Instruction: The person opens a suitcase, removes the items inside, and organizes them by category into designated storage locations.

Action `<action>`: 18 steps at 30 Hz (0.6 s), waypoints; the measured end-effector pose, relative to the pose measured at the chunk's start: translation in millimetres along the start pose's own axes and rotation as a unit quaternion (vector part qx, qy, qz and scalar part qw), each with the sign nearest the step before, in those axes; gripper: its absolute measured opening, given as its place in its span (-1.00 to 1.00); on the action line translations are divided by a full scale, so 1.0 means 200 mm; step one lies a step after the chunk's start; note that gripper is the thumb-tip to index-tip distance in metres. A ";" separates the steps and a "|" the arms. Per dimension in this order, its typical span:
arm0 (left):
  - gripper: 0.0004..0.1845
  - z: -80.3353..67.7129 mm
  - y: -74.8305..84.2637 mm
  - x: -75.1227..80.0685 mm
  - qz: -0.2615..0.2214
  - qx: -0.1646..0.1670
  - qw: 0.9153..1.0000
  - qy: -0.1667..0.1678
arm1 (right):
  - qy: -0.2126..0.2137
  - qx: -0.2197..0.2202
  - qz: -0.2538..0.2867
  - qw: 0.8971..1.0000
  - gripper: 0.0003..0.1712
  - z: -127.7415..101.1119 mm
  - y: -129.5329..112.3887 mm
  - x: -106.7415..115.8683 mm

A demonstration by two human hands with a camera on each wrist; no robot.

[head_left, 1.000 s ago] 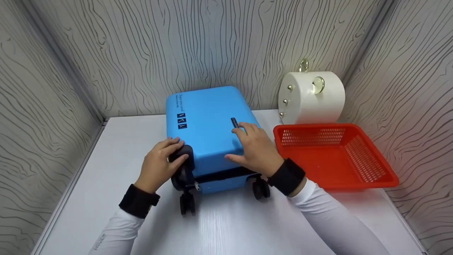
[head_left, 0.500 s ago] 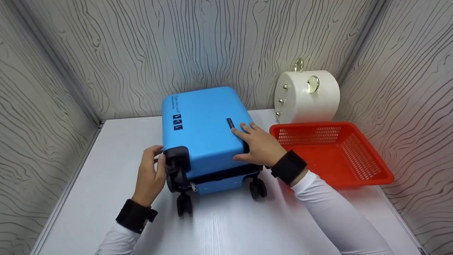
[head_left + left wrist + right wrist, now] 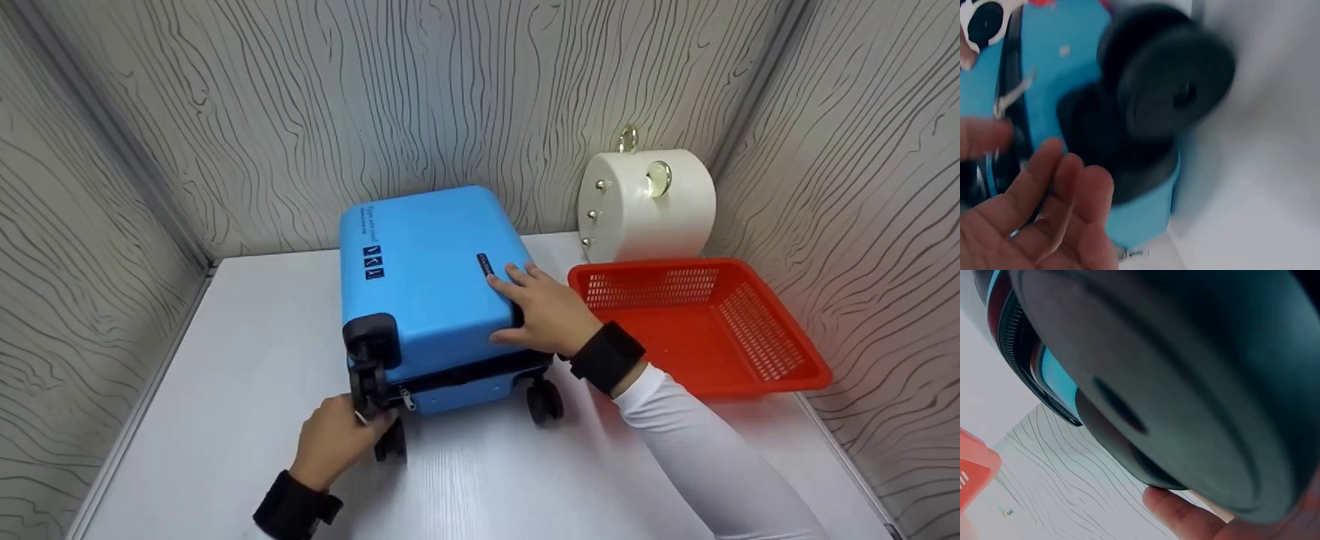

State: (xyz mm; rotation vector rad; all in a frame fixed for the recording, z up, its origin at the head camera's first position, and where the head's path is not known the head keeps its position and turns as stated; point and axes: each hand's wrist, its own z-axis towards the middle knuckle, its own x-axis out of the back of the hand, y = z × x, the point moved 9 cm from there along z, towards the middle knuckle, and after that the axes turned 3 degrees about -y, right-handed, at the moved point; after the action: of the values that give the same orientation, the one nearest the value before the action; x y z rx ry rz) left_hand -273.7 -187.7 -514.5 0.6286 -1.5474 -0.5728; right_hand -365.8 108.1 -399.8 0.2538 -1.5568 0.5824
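While your left hand (image 3: pixel 332 444) bends loosely, holding nothing, by the near-left wheels (image 3: pixel 391 444), your right hand (image 3: pixel 555 311) rests spread on the blue suitcase (image 3: pixel 427 262) mid-surface; right stands a red basket (image 3: pixel 686 334), beyond it a white drum-shaped object (image 3: pixel 667 217).

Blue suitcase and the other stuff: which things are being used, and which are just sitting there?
Seems part of the job:
blue suitcase
left hand, near its zipper pull
right hand, on its side

Just sitting there:
red basket
white rounded box
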 end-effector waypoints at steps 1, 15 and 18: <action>-0.53 0.00 0.00 -0.02 -0.006 0.000 1.000 0.001 | 0.001 0.000 -0.001 1.000 0.10 0.00 0.00 0.00; -0.48 -0.02 0.03 -0.11 -0.049 -0.060 0.993 0.088 | 0.013 0.004 0.007 1.000 0.10 -0.01 0.00 -0.01; -0.51 -0.01 0.04 -0.12 -0.059 -0.061 0.992 0.088 | 0.012 0.002 0.006 1.000 0.10 -0.01 0.00 0.00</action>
State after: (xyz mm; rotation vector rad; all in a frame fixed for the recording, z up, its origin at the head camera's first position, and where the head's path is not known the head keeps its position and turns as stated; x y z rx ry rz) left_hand -271.6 -165.4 -527.0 0.6625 -1.3059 -0.6773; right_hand -365.4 109.3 -400.8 0.2384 -1.5350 0.5959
